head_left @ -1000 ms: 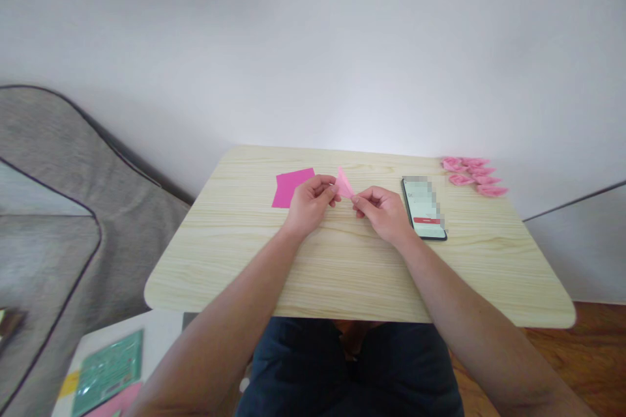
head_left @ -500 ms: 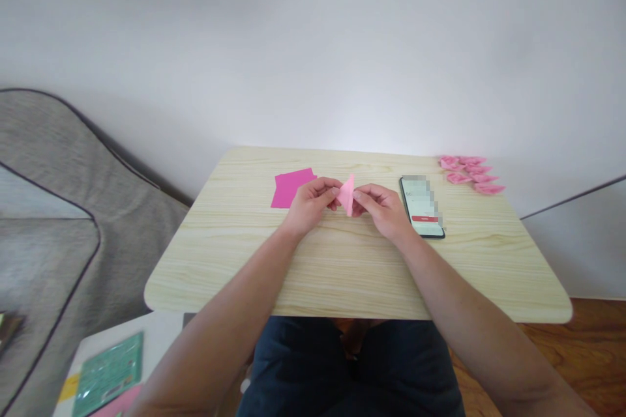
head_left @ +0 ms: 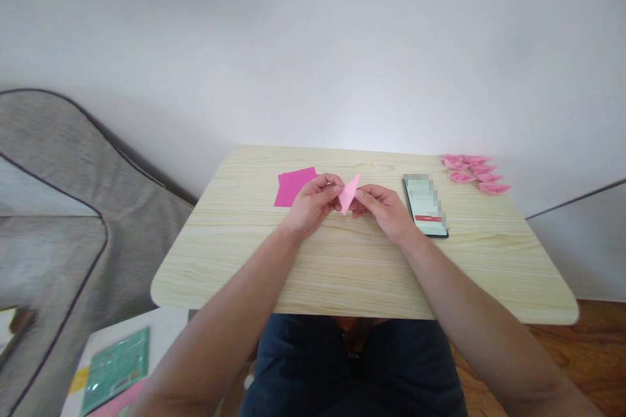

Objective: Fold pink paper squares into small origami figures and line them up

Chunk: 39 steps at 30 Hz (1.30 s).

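A small folded piece of light pink paper [head_left: 349, 195] is held up over the middle of the table, tilted with its top corner to the right. My left hand [head_left: 315, 203] pinches its left side between thumb and fingers. On the other side, my right hand [head_left: 380, 207] grips the right edge the same way. Some fingertips of both hands are hidden behind the paper. Darker magenta paper sheets [head_left: 295, 186] lie on the table just beyond my left hand and are partly covered by it.
A phone [head_left: 424, 207] with a lit screen lies right of my right hand on the wooden table [head_left: 235, 247]. Several folded pink paper pieces [head_left: 482, 172] sit at the back right. Lower left, a green packet [head_left: 117, 365] rests on a white surface beside a grey sofa [head_left: 132, 234].
The pink paper has turned in my fingers, from nearly upright to leaning with its top to the right. Both hands keep hold of it. The whole view has shifted slightly.
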Tool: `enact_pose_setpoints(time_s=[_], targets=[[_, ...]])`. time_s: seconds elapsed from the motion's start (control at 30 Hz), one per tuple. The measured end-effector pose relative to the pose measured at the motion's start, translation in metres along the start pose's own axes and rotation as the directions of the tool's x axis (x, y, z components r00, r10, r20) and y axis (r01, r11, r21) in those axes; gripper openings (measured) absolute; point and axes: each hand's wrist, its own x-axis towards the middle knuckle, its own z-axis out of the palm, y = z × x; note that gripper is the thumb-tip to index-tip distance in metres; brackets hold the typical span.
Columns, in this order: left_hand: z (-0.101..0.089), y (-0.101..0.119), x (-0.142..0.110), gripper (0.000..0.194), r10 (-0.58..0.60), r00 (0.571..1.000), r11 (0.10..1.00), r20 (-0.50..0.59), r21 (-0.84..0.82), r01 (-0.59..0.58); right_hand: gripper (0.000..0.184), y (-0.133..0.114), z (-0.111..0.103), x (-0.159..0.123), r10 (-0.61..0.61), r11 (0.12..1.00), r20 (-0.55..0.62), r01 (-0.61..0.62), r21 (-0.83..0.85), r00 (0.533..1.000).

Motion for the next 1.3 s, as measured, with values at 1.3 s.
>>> enact_pose_setpoints(time_s=[1.3], targets=[[0.008, -0.002, -0.003, 0.033, 0.018, 1.0, 0.994, 0.001, 0.111, -0.018, 0.015, 0.002, 0.007, -0.005, -0.106, 0.926, -0.181, 0.031, -0.376, 0.978]])
